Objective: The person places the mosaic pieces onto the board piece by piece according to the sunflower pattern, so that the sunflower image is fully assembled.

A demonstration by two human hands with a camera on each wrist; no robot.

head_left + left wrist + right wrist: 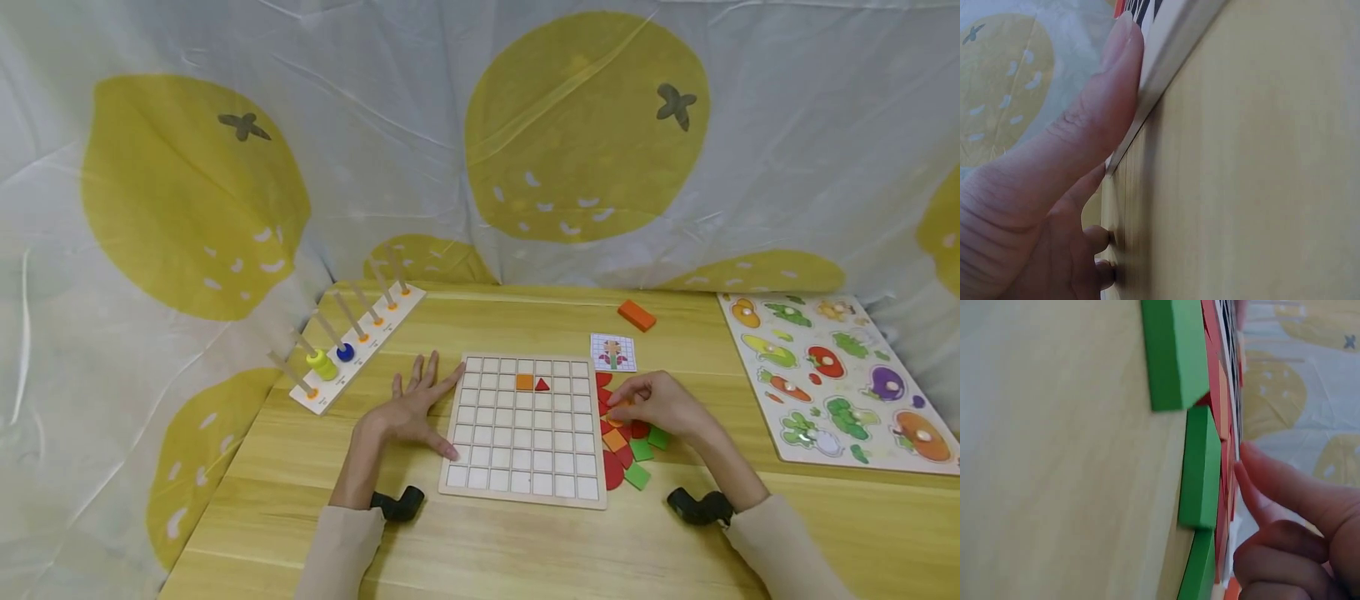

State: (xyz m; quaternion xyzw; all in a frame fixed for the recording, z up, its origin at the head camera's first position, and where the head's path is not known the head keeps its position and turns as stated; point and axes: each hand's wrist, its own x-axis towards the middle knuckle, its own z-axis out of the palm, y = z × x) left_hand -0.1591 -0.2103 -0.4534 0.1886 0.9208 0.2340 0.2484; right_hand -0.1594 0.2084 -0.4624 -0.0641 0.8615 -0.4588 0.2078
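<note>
Head view is showing the left hand [412, 414] lying spread, gripping nothing, its thumb resting on the edge of the board [521, 437] to its right, presumably steadying it. The right hand [658, 404] is bringing thumb and forefinger nearly together over the pieces [615, 440] (whether it is pinching one, I cannot tell), which are perhaps lying beneath it for easy reach. Right wrist view is revealing the green pieces' [1199, 475] thick sides, which head view is hiding.
</note>
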